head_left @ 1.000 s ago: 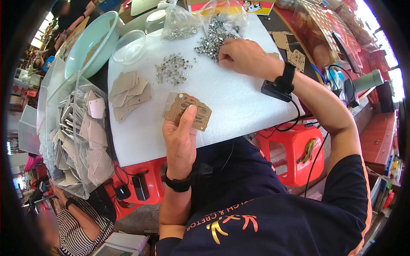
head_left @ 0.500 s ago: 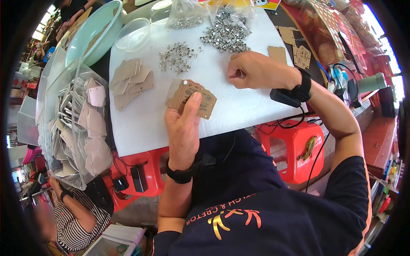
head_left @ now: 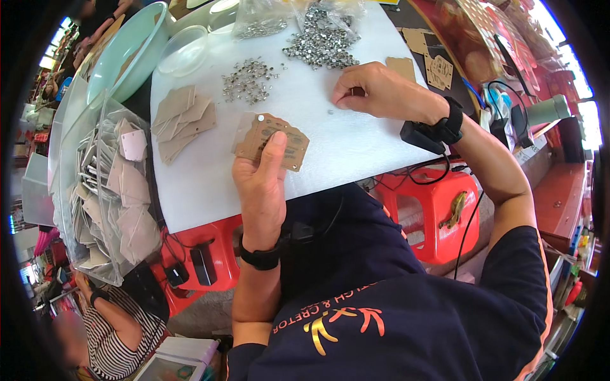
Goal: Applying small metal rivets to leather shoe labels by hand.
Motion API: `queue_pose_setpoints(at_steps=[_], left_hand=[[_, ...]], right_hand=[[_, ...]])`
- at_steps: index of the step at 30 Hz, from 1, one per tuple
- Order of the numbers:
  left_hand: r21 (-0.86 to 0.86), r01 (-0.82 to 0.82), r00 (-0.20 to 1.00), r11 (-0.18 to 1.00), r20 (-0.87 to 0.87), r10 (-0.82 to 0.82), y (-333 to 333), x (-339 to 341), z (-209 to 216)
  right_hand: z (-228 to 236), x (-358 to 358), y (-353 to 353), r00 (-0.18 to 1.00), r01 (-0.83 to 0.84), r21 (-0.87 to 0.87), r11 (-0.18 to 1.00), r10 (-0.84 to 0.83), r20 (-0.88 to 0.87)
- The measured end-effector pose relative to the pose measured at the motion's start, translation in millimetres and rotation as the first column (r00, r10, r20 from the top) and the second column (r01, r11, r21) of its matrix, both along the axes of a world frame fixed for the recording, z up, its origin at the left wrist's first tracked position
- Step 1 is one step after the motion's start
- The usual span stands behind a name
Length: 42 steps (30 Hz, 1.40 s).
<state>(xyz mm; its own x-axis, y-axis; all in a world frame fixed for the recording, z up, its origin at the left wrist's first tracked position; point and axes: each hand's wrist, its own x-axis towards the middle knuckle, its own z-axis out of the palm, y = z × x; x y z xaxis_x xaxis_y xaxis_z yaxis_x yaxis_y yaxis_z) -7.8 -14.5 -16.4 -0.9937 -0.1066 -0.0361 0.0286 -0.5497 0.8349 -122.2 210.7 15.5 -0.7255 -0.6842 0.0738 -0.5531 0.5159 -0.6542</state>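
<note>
2 hands | left hand grips brown card tags | right hand pinched shut

You're in a navy short-sleeved shirt with orange trim and logo, a black band on each wrist, bare forearms.

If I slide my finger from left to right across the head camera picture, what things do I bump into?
Clear bin of tags → loose stack of brown tags → left hand holding a brown cardboard tag → right hand pinching something small → red plastic stool.
</note>
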Motion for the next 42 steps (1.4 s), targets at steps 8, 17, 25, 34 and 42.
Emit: queue_pose_setpoints(at_steps=[8, 17, 25, 34, 42], left_hand=[[0.008, -0.012, 1.000, 1.000, 0.010, 0.012, 1.9, -0.1, 3.3], [-0.050, -0.025, 1.000, 0.998, -0.010, 0.024, 4.8, 1.6, 0.1], [-0.056, -0.060, 0.997, 0.997, -0.042, 0.058, 7.3, 3.8, 1.8], [-0.269, -0.149, 0.985, 0.952, -0.129, 0.117, 9.9, 6.3, 2.6], [-0.411, -0.153, 0.986, 0.899, -0.118, 0.114, 9.7, 7.5, 7.2]], right_hand=[[2.4, 12.6, -9.3, 0.975, -0.017, 0.123, 0.992, 0.043, -0.216], [1.8, 17.0, -16.4, 0.946, -0.016, 0.113, 0.993, 0.051, -0.319], [28.9, 49.8, -43.6, 0.997, 0.021, -0.281, 0.959, 0.000, 0.074], [14.8, 54.9, -52.7, 0.996, 0.005, -0.366, 0.931, -0.035, -0.077], [8.7, 56.9, -56.2, 0.984, 0.033, -0.409, 0.912, -0.100, -0.144]])
